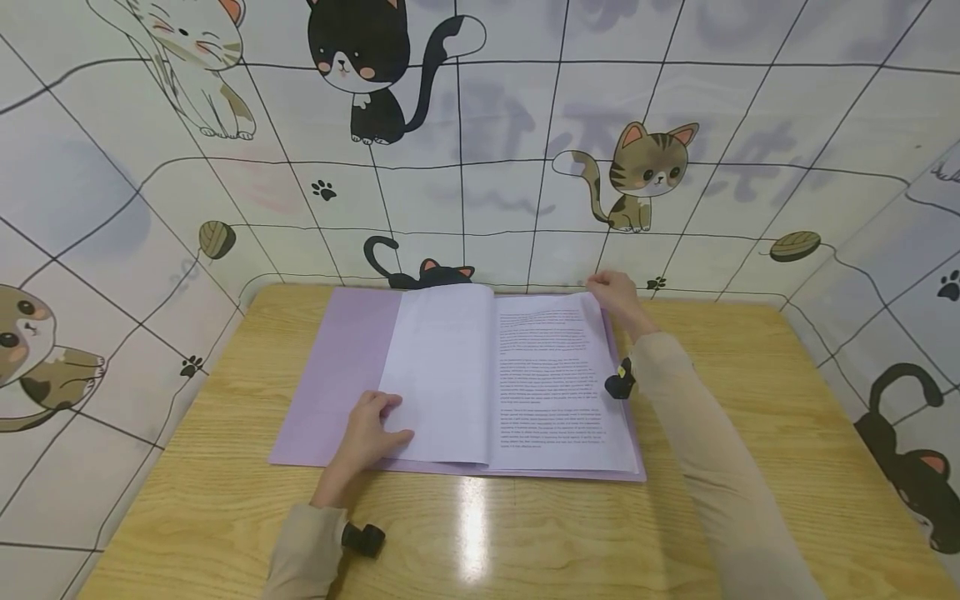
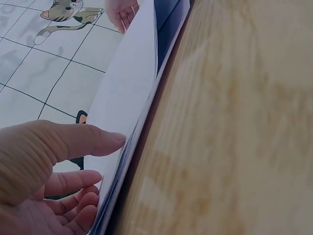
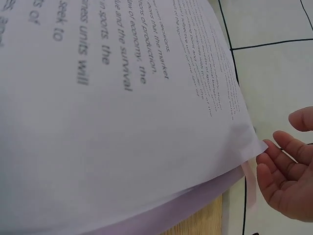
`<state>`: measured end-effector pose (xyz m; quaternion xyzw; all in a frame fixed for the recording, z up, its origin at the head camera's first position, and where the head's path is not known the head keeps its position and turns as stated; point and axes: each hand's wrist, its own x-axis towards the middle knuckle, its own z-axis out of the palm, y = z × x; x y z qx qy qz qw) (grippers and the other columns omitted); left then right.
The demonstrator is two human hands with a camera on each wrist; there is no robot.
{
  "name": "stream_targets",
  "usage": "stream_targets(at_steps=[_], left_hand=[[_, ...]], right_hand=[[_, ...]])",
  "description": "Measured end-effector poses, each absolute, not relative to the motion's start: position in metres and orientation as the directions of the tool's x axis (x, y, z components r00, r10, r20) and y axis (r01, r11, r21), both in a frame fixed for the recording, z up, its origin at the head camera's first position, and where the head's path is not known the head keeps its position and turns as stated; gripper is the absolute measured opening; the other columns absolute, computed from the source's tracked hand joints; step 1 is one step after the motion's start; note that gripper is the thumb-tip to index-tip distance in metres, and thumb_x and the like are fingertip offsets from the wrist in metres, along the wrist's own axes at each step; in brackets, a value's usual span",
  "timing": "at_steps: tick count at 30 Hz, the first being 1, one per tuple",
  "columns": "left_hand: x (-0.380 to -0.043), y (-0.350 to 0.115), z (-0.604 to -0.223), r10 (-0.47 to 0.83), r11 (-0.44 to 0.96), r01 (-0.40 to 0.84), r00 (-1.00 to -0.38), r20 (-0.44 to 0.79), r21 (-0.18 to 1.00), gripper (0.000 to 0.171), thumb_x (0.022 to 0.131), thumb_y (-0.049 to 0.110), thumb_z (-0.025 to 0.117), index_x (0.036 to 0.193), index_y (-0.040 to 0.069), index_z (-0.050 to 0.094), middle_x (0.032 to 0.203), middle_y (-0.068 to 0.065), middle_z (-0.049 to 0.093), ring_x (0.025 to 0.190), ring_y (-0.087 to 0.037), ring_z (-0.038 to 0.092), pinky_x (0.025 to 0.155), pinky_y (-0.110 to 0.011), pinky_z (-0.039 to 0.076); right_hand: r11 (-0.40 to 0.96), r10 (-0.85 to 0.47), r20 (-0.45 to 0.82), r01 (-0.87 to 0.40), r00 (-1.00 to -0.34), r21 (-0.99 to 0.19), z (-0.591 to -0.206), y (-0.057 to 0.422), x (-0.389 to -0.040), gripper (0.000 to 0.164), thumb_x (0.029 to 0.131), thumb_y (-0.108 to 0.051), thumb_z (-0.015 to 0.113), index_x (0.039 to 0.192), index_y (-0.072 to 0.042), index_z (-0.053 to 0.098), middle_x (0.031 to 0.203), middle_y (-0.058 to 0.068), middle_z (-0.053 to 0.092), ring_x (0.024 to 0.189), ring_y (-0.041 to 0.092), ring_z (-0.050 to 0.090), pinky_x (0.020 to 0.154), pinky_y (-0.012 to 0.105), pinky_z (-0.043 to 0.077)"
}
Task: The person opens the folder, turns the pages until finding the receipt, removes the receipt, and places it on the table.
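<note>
A purple folder point(image 1: 341, 350) lies spread on the table with white sheets inside. Its left sheet point(image 1: 442, 375) looks blank, while the right sheet point(image 1: 551, 383) carries printed text. My left hand point(image 1: 369, 433) rests at the lower left edge of the blank sheet, thumb apart from the fingers; the thumb point(image 2: 105, 141) touches the paper in the left wrist view. At the top right corner of the printed sheet is my right hand point(image 1: 617, 298). In the right wrist view, its fingertips point(image 3: 264, 159) touch that slightly lifted corner, and the thumb point(image 3: 301, 119) stands away from it.
The folder lies on a wooden table point(image 1: 180, 467), near its back edge. A wall covering point(image 1: 510, 117) with cartoon cats and grid lines rises behind and at both sides. A pinkish ribbon-like strip point(image 3: 249, 183) hangs by the page corner. Each wrist wears a small black camera point(image 1: 363, 540).
</note>
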<state>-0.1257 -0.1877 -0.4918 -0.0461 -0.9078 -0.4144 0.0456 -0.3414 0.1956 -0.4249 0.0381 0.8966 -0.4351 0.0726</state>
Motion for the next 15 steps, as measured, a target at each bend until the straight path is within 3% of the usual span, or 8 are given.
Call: stream_targets(at_steps=[5,15], left_hand=[[-0.1272,-0.186,-0.4902,0.026,0.679,0.06,-0.998,0.058,0.732,0.048,0.067,0.002,0.079,0.11,-0.009,0.059,0.101,-0.016,0.05,0.087,-0.024,0.047,0.077,-0.036,0.044],[-0.1274,-0.1866,-0.4912,0.032,0.68,0.055,-0.998,0.046,0.731,0.051,0.066,0.003,0.08,0.11,-0.009,0.059,0.1,-0.015,0.049,0.087,-0.024,0.046,0.077,-0.037,0.044]], right_hand=[[0.625,0.011,-0.149,0.123,-0.989,-0.771,-0.4251,0.1981,-0.3385,0.042,0.094,-0.022,0.045,0.124,0.006,0.051,0.125,0.023,0.051,0.112,0.034,0.047,0.096,0.045,0.039],[0.633,-0.003,-0.218,0.167,-0.976,-0.756,-0.4296,0.2035,-0.3411,0.04,0.093,-0.014,0.04,0.126,0.006,0.048,0.127,0.023,0.048,0.113,0.035,0.044,0.096,0.045,0.037]])
